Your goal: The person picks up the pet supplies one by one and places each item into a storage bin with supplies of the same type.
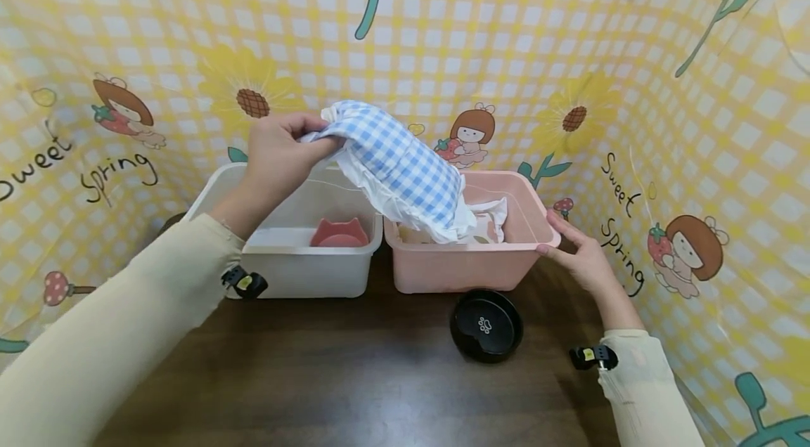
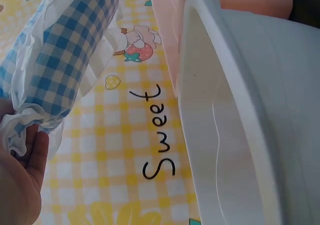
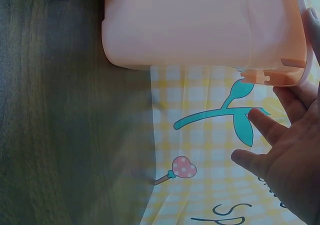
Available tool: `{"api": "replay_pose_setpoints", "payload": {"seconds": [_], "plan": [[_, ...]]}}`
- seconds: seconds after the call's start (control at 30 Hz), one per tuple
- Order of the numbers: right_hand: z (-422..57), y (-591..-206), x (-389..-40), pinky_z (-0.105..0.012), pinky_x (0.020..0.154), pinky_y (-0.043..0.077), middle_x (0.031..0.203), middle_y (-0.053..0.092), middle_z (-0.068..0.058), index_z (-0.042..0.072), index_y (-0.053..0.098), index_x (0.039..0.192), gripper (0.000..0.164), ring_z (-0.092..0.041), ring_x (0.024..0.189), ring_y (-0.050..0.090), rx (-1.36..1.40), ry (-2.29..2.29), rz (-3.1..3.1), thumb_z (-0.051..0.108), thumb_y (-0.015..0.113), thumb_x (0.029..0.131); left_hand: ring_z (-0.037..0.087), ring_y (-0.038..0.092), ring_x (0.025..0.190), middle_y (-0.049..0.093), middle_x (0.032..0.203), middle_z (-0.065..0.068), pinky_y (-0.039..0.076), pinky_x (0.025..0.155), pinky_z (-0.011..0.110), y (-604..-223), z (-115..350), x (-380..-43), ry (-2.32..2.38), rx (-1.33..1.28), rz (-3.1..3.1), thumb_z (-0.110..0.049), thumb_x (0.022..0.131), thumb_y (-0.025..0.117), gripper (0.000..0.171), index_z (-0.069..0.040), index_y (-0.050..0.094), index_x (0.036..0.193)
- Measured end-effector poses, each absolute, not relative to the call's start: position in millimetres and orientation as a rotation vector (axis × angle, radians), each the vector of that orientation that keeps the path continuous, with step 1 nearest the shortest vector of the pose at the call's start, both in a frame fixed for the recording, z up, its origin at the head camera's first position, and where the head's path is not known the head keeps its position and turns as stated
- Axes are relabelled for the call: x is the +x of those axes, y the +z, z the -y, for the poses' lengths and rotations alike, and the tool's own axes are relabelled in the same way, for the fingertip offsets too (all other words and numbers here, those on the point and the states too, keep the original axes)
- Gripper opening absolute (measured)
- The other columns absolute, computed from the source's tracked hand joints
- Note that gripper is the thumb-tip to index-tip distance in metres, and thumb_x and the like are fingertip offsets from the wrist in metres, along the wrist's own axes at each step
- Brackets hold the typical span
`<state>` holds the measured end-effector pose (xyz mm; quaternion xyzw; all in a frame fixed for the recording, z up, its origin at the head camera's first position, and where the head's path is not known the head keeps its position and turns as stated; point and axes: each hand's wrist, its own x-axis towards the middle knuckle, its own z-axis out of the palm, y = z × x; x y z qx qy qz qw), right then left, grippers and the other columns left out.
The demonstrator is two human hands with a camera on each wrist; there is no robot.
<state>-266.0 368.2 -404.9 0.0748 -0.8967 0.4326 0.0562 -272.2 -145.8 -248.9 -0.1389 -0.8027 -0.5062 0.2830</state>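
Observation:
A small blue-and-white checked pillow [image 1: 405, 159] with a white ruffled edge hangs tilted from my left hand [image 1: 278, 152], which pinches its upper left end. The pillow's lower end overlaps the pink bin [image 1: 468, 268] in the head view. In the left wrist view, the left fingers [image 2: 37, 155] are partly hidden by the bunched ruffle. My right hand [image 1: 582, 257] holds the pink bin's rim at its right front corner. From the right wrist, one finger [image 3: 290, 102] shows under the rim while others spread away from it. A pale patterned cloth item [image 1: 487, 225] with white ruffles lies inside the pink bin.
A white bin [image 1: 304, 275] stands left of the pink one, with a pink cat-eared bowl [image 1: 340, 232] in it. On the dark wooden table [image 1: 354, 370], a black paw-print bowl [image 1: 486, 326] sits before the pink bin. Yellow checked sheeting [image 1: 405, 67] rises behind.

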Motion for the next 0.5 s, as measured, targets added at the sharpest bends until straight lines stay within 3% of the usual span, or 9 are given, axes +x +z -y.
{"api": "replay_pose_setpoints", "payload": {"seconds": [0.23,0.5], "plan": [[-367.5,-402.7,-264.1,-0.071,0.119,0.011,0.166,0.029,-0.004,0.025,0.038,0.158,0.078,-0.038,0.156,0.018,0.254,1.308,2.717,0.036,0.078,0.092,0.01,0.065,0.078,0.077,0.091,0.009,0.055,0.069,0.016,-250.4,123.9,-285.4,-1.413,-0.368,2.149,-0.02,0.086,0.082,0.021,-0.003,0.08,0.096],[-368.7,-402.0,-265.4,-0.07,0.119,0.012,0.166,0.03,-0.003,0.025,0.038,0.158,0.079,-0.036,0.156,0.018,0.224,1.309,2.728,0.037,0.078,0.092,0.011,0.067,0.078,0.078,0.089,0.008,0.055,0.064,0.019,-255.1,96.1,-305.5,-1.42,-0.392,2.18,-0.019,0.083,0.084,0.018,-0.003,0.08,0.092]]}}
